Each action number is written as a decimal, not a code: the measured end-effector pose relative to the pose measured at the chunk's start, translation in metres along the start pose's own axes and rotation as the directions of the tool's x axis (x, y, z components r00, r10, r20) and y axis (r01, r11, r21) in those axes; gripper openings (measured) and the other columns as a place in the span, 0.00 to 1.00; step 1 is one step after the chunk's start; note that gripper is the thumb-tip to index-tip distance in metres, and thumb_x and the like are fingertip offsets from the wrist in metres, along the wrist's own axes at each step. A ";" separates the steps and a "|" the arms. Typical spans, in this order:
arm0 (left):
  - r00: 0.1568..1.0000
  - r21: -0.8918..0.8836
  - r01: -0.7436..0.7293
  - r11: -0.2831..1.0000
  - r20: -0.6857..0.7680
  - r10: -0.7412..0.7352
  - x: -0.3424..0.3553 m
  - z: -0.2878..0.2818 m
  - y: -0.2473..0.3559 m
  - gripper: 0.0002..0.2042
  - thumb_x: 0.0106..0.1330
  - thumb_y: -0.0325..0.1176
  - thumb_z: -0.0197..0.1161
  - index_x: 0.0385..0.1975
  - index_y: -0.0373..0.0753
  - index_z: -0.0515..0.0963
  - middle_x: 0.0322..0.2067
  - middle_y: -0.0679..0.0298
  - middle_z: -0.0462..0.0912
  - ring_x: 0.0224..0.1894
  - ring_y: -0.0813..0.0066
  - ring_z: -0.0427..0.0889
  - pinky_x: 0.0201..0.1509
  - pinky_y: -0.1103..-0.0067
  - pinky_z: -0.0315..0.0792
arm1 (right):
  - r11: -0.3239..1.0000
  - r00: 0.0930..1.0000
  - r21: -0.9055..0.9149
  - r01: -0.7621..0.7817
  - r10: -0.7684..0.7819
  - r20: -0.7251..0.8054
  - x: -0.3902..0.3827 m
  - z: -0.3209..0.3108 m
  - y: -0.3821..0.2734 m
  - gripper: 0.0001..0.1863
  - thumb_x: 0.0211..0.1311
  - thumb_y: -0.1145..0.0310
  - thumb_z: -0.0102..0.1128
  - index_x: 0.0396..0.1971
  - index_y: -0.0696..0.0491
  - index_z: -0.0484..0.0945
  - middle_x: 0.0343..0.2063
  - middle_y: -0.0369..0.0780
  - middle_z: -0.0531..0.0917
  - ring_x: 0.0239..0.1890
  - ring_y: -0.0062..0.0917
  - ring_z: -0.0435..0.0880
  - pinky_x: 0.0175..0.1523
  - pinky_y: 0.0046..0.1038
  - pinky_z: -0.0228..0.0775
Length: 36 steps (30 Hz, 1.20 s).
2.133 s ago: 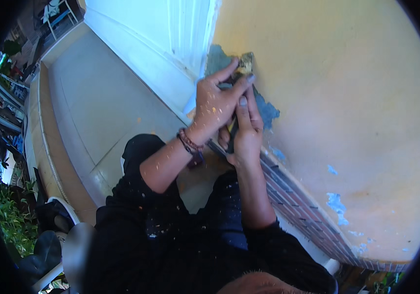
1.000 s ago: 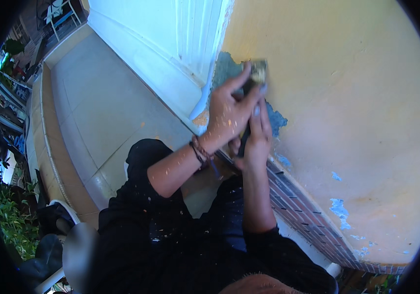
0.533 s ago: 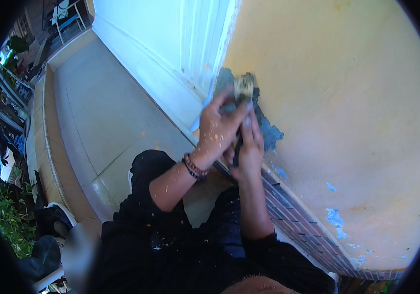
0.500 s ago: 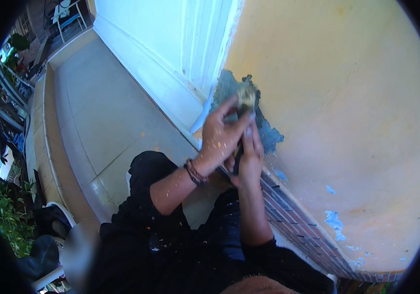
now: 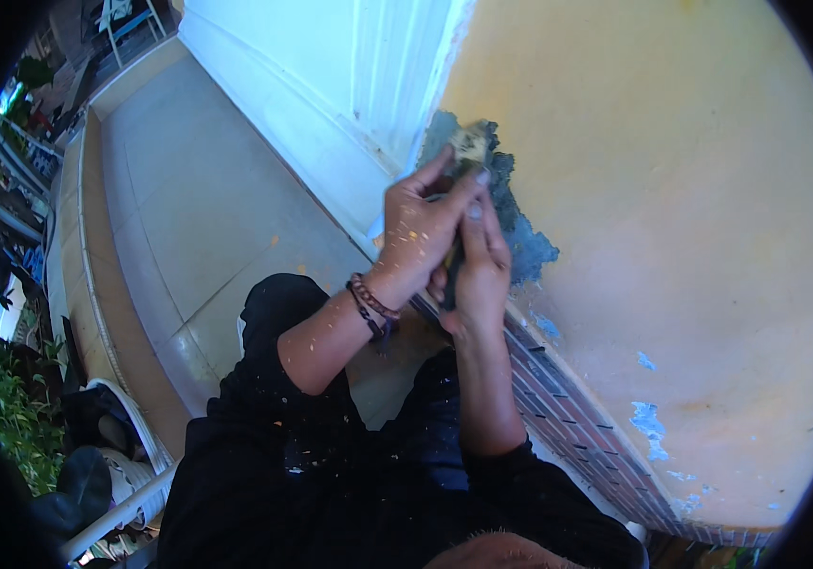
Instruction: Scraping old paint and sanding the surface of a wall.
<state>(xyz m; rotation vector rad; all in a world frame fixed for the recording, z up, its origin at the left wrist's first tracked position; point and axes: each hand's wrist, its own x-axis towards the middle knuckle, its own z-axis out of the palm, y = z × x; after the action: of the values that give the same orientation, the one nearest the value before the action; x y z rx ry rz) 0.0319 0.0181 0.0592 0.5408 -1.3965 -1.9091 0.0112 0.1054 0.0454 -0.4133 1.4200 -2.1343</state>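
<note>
Both hands grip a scraper, whose pale, smeared blade lies against a bare grey patch on the yellow wall. My right hand is wrapped around its dark handle, much of which is hidden. My left hand is closed on the tool nearer the blade, its fingers just behind it. Orange paint flecks dot the back of the left hand and forearm. The patch has ragged edges of peeled paint.
A white door frame borders the patch on the left. Brick-patterned skirting runs along the foot of the yellow wall. Paint chips lie on the grey tiled floor. Plants and a white rail stand at left.
The scraper and both hands have moved upward in the picture, with the blade higher on the grey patch. The view has shifted slightly too. Both hands keep their grip.
</note>
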 end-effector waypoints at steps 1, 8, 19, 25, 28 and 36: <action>0.999 -0.036 0.042 0.998 0.005 -0.042 0.002 -0.003 -0.001 0.35 0.65 0.39 0.75 0.66 0.25 0.71 0.33 0.64 0.85 0.33 0.86 0.78 0.36 0.85 0.75 | 1.000 0.999 0.011 0.019 -0.019 0.029 0.004 0.003 0.003 0.25 0.82 0.57 0.47 0.73 0.47 0.66 0.26 0.35 0.82 0.12 0.15 0.70 0.14 0.19 0.58; 0.999 -0.003 0.040 0.999 0.023 -0.040 -0.005 -0.003 -0.018 0.35 0.67 0.38 0.74 0.68 0.25 0.68 0.40 0.62 0.87 0.35 0.87 0.78 0.38 0.86 0.76 | 1.000 0.999 -0.001 -0.026 0.026 -0.028 -0.010 0.000 0.004 0.24 0.82 0.59 0.45 0.73 0.46 0.66 0.28 0.35 0.83 0.12 0.14 0.69 0.13 0.19 0.58; 0.997 0.001 0.067 0.998 0.050 -0.067 -0.004 -0.006 -0.014 0.33 0.67 0.38 0.74 0.66 0.25 0.71 0.35 0.67 0.84 0.33 0.88 0.75 0.34 0.87 0.72 | 1.000 1.000 -0.025 0.017 -0.017 0.012 -0.010 0.002 0.003 0.26 0.82 0.57 0.46 0.73 0.48 0.65 0.23 0.34 0.80 0.12 0.14 0.70 0.14 0.19 0.59; 0.987 0.123 0.155 0.980 0.012 -0.157 0.007 -0.012 0.027 0.30 0.68 0.46 0.71 0.60 0.27 0.77 0.27 0.64 0.84 0.29 0.87 0.79 0.32 0.82 0.77 | 0.996 0.998 -0.083 0.019 -0.014 0.063 0.010 0.020 -0.012 0.25 0.82 0.60 0.43 0.73 0.52 0.66 0.36 0.37 0.85 0.14 0.14 0.70 0.15 0.18 0.60; 0.996 0.039 -0.060 0.997 0.074 0.057 0.004 -0.013 -0.032 0.33 0.67 0.41 0.73 0.63 0.22 0.72 0.29 0.64 0.84 0.20 0.88 0.74 0.20 0.85 0.70 | 0.998 0.999 -0.032 0.047 -0.047 -0.004 -0.014 0.012 0.004 0.25 0.83 0.59 0.44 0.73 0.51 0.65 0.26 0.33 0.78 0.13 0.14 0.68 0.15 0.20 0.57; 0.996 0.067 -0.063 0.996 0.072 0.058 0.000 -0.006 -0.007 0.35 0.66 0.41 0.74 0.64 0.21 0.70 0.28 0.67 0.82 0.21 0.89 0.71 0.22 0.86 0.69 | 0.999 0.999 -0.008 0.033 -0.033 0.008 -0.014 0.010 0.003 0.26 0.83 0.59 0.43 0.75 0.46 0.62 0.26 0.34 0.79 0.12 0.15 0.68 0.14 0.20 0.59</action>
<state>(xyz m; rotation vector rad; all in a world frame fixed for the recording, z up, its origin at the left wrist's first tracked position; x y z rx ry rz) 0.0340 0.0156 0.0504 0.4631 -1.5114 -1.8525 0.0286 0.1049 0.0469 -0.4513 1.4269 -2.1515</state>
